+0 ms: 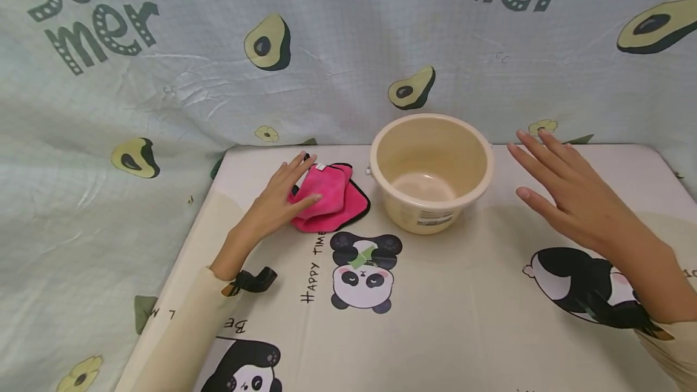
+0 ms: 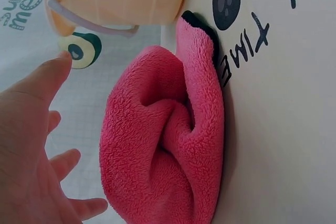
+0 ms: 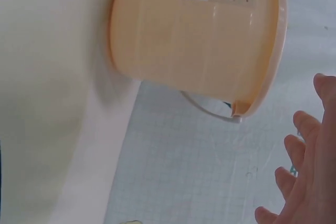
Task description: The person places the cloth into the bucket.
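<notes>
A pink cloth (image 1: 323, 198) with black edging lies folded and rumpled on the table, left of a cream plastic bucket (image 1: 430, 216). My left hand (image 1: 276, 201) is over the cloth's left side with fingers spread; in the left wrist view the hand (image 2: 37, 150) appears beside the cloth (image 2: 163, 145), holding nothing. The bucket stands upright, its inside bare, with a label low on the front. To its right, my right hand (image 1: 579, 198) is raised with straight, spread fingers, apart from the bucket. The right wrist view shows the bucket's pale handle (image 3: 210, 113) hanging at the far side.
The table (image 1: 435, 331) has a cream cover printed with pandas and lettering. Behind it and to the left hangs a pale curtain (image 1: 337, 47) with avocado and flower prints. Black straps (image 1: 256, 280) sit at both wrists.
</notes>
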A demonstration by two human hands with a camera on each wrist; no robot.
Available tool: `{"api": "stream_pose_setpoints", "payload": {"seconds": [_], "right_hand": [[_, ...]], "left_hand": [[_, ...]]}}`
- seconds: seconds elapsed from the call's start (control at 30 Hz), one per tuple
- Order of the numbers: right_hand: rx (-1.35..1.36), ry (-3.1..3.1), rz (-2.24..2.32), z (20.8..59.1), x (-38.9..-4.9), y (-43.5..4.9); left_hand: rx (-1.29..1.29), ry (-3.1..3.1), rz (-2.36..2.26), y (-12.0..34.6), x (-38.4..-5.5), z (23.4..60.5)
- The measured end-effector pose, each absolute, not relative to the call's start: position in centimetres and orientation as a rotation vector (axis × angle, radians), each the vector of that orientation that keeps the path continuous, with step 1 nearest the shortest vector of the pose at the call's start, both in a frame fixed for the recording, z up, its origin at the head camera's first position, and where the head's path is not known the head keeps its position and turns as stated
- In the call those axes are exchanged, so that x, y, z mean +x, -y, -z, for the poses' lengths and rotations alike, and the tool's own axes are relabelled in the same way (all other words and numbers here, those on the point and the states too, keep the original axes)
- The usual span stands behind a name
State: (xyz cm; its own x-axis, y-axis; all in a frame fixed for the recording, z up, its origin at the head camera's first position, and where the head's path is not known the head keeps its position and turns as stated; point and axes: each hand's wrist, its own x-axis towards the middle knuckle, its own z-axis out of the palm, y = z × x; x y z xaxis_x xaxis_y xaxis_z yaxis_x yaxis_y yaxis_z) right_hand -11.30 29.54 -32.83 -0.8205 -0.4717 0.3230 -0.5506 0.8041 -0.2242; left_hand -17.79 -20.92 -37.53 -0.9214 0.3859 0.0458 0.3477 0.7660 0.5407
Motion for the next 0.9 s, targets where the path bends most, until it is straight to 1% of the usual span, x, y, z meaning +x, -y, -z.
{"api": "stream_pose_setpoints", "payload": {"seconds": [0.2, 0.33, 0.53, 0.73, 0.9], "right_hand": [[0.796, 2.782, -0.673, 32.4, -12.1, -28.6], [0.715, 2.841, -0.828, 32.0, -12.7, -27.9], [0.62, 2.882, -0.909, 31.8, -13.7, -27.2], [0.611, 2.941, -0.967, 31.9, -14.9, -26.9], [0.619, 2.974, -1.021, 31.8, -15.8, -26.7]], "left_hand": [[0.637, -2.845, -0.878, 20.6, -18.4, 37.7], [0.636, -2.812, -0.879, 20.5, -18.8, 37.9], [0.617, -2.765, -0.863, 20.3, -19.4, 38.3], [0.612, -2.73, -0.795, 20.2, -20.1, 38.9], [0.66, -2.693, -0.773, 20.4, -20.5, 39.3]]}}
